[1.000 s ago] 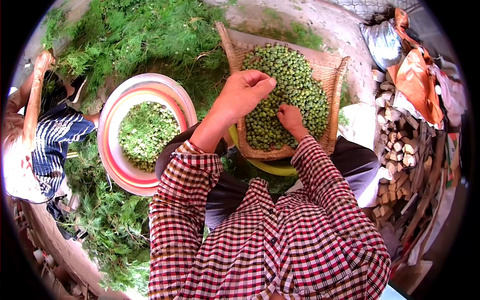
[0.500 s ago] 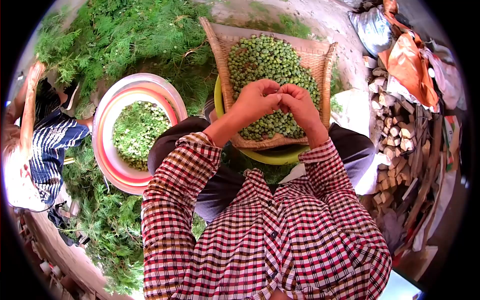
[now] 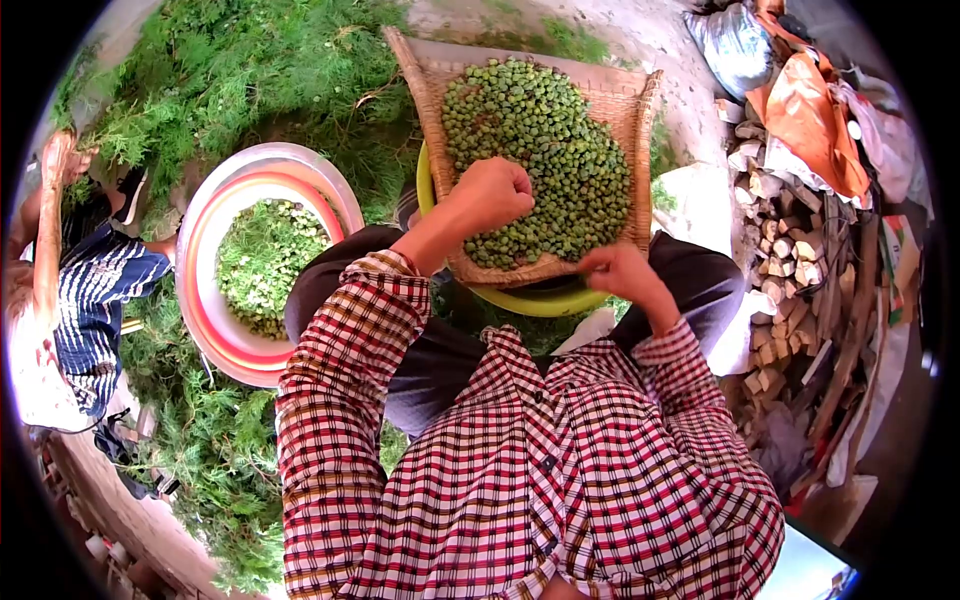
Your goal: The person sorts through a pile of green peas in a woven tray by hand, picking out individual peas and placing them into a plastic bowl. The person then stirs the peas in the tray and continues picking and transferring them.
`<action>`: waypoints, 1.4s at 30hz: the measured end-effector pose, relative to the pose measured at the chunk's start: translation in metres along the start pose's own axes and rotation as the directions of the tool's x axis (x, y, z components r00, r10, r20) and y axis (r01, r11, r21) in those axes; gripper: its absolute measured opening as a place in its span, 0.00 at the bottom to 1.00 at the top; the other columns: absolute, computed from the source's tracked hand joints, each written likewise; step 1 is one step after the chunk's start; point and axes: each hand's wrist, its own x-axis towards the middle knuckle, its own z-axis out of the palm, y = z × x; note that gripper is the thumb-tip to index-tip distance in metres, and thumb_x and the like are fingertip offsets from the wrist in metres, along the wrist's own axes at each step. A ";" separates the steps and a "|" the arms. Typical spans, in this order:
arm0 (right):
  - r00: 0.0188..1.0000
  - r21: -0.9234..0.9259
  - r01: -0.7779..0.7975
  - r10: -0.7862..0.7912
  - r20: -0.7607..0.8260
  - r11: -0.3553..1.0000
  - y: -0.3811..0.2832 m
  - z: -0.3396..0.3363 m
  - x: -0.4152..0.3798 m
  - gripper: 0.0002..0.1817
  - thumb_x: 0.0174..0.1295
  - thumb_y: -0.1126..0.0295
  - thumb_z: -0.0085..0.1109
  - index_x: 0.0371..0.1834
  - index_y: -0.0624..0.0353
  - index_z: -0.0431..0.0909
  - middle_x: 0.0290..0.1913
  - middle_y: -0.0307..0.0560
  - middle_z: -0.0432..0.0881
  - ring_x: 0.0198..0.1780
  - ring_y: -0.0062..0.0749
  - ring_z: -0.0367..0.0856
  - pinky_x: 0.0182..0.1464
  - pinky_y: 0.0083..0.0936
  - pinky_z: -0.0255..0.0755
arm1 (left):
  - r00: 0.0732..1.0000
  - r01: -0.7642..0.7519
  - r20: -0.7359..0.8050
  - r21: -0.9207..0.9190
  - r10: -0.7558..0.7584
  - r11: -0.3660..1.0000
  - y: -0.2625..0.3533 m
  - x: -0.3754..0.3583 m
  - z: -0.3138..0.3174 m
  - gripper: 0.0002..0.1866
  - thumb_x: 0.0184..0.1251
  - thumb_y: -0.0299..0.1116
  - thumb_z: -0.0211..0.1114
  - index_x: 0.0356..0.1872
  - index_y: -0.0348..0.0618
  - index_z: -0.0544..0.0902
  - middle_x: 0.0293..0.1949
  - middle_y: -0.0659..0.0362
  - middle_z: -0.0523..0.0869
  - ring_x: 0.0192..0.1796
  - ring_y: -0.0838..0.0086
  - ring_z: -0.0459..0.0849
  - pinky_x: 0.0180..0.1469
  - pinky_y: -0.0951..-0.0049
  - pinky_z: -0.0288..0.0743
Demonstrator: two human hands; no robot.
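My left hand [image 3: 490, 195] is closed above a woven scoop-shaped basket [image 3: 646, 150] holding many small green, round cones or berries [image 3: 560, 150]. Whatever its curled fingers may hold is hidden. Lower down, my right hand [image 3: 622, 277] is by the basket's near right edge, fingers curled in and slightly blurred; I cannot make out anything in them. The basket rests on a yellow-green tub [image 3: 530, 302] between my knees.
To my left stands a pale basin with a red band [image 3: 203, 315], with green sprigs and cones in it. Cut evergreen branches [image 3: 250, 70] cover the ground. Another person's arm [image 3: 52, 230] is at far left. Chopped firewood [image 3: 780, 260] and bags [image 3: 810, 125] lie at right.
My hands were together over the basket and have come apart. The right hand has moved down toward me to the basket's near edge; the left stays above the green cones.
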 end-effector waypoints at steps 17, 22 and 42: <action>0.974 -0.382 -0.202 0.144 -0.175 0.902 0.050 0.045 0.120 0.08 0.49 0.71 0.57 0.33 0.60 0.77 0.31 0.52 0.78 0.32 0.45 0.76 0.36 0.37 0.71 | 0.986 -0.016 -0.151 -0.512 -0.072 0.859 0.015 -0.009 -0.042 0.11 0.58 0.34 0.62 0.35 0.36 0.80 0.29 0.65 0.80 0.31 0.85 0.74 0.36 0.83 0.68; 0.965 -0.543 -0.257 0.188 -0.180 0.800 0.052 0.056 0.137 0.05 0.51 0.72 0.56 0.30 0.59 0.76 0.33 0.54 0.76 0.34 0.47 0.76 0.36 0.40 0.72 | 0.984 -0.017 -0.160 -0.495 -0.072 0.869 0.016 -0.009 -0.042 0.11 0.58 0.34 0.62 0.35 0.35 0.80 0.28 0.65 0.79 0.30 0.85 0.74 0.34 0.83 0.68; 0.961 0.894 -0.142 0.276 0.022 0.425 -0.029 0.031 0.070 0.06 0.57 0.69 0.58 0.32 0.59 0.75 0.24 0.35 0.76 0.21 0.16 0.73 0.24 0.11 0.66 | 0.974 0.220 0.155 -0.448 -0.168 0.866 -0.010 0.000 0.032 0.11 0.58 0.30 0.59 0.38 0.33 0.77 0.28 0.58 0.81 0.25 0.78 0.79 0.27 0.79 0.72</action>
